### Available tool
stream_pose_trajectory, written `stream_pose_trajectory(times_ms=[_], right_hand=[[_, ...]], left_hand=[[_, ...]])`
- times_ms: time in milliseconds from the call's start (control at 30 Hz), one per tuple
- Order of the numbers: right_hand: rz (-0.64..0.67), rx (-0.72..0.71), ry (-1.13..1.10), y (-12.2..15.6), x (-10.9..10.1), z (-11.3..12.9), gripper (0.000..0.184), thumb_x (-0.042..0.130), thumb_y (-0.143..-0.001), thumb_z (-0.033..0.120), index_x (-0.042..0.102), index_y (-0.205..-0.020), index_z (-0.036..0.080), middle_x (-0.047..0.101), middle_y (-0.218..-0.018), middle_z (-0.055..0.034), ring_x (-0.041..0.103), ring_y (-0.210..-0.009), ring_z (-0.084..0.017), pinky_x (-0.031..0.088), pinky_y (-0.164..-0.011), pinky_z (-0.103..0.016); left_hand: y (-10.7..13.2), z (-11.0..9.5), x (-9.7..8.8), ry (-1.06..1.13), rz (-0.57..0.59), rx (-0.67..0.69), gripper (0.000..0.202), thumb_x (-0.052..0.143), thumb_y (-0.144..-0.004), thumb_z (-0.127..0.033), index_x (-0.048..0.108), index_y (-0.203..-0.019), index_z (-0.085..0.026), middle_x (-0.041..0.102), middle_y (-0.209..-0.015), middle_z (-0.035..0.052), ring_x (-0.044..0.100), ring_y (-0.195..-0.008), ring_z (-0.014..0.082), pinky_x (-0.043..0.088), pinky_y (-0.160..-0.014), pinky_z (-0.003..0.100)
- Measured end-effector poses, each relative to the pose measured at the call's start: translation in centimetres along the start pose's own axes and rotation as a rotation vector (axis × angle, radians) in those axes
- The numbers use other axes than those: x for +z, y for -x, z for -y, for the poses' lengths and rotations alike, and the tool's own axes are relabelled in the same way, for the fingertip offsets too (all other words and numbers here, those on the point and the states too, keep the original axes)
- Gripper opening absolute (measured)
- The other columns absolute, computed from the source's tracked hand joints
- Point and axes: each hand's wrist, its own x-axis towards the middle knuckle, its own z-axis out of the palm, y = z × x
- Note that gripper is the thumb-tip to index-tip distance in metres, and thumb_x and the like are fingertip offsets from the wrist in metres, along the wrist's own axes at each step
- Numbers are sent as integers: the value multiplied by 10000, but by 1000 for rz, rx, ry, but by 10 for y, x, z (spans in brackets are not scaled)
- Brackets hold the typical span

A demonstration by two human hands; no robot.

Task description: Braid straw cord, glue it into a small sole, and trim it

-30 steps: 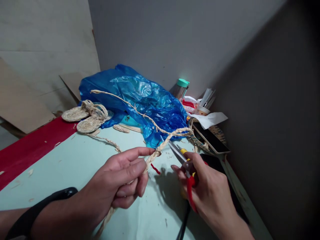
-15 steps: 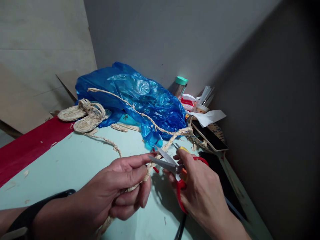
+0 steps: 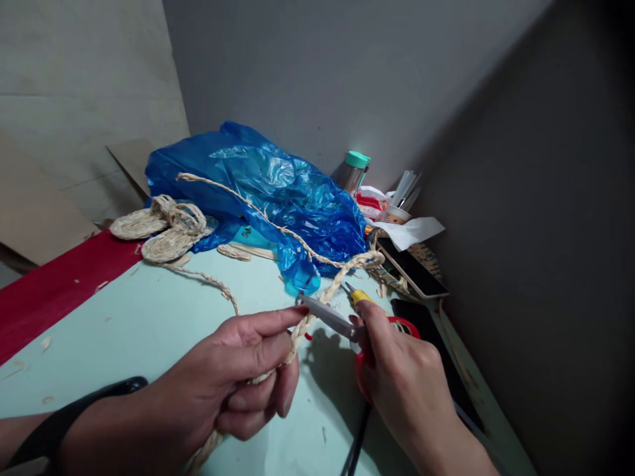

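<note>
My left hand (image 3: 248,370) pinches a pale braided straw cord (image 3: 337,283) between thumb and fingers. The cord runs up to a bend at the right, then back left over a blue plastic bag (image 3: 278,178). Its lower end comes out below my palm. Red-handled scissors (image 3: 335,322) are gripped in my right hand (image 3: 401,370); their blades are together and lie across the cord just beyond my left fingertips. Whether the cord is cut there cannot be made out. Beside my right fingers a yellow-handled pointed tool (image 3: 360,295) shows, partly hidden.
Flat coiled straw pieces (image 3: 166,244) lie at the left by a red strip (image 3: 74,291). Behind the cord's bend are a phone-like dark device (image 3: 414,268), white paper (image 3: 411,231) and a green-capped bottle (image 3: 353,173). A grey wall (image 3: 347,79) bounds the pale table (image 3: 163,317).
The scissor blades, spread around the cord before, have come together. My right fingers have closed further on the handles. My left hand and the cord stay nearly in place.
</note>
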Motion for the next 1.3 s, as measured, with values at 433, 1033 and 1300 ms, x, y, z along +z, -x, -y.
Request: stream_pose_trajectory(times_ms=[433,1033,1300], right_hand=[[275,215,-378,-6,-11,-4,75,523,-874,250,456,-907,253,590,-610,53,537,-464,-139,368,-463,-215],[259,103,-186,-7,-10,-2,259,528,-878,274,492,-1127,212,623,-666,10,635,-545,-205,413,-475,-263],[194,11,-45,-5,-5,-2,349,544,-857,275,485,-1182,164,675,-712,-30,685,-623,-226,450,-522,-288]], left_hand=[[0,-2,11,-426,-436,351,407,751,-772,-329,774,-1111,-104,605,-544,17,249,-457,40,119,-435,210],[-1,1,11,-483,-506,388,357,746,-778,-321,795,-1105,-184,616,-593,12,265,-470,54,156,-437,209],[-1,1,10,-544,-554,393,360,787,-732,-344,814,-1039,-158,636,-586,28,318,-479,72,201,-437,217]])
